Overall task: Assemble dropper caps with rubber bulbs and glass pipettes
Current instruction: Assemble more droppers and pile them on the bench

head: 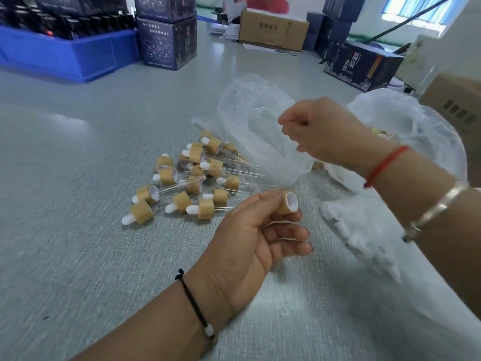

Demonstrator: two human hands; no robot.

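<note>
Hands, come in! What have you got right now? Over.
Left hand pinches bamboo cap, no pipette in it. Right hand curled over plastic bag, contents unclear. Finished droppers piled ahead.

Grey table, droppers, bags, boxes

On the grey textured table, a heap of bamboo-collared dropper caps with white rubber bulbs and glass pipettes is spread left of centre; just behind and to its right a crumpled clear plastic bag is laid, and farther right a second clear plastic bag is set. At the far left a blue plastic crate is placed, with stacked dark printed cartons to its right; a brown cardboard box is set at the far edge; a single bamboo cap is held in the left hand in front of the heap, and the right hand is raised before the first bag.
</note>
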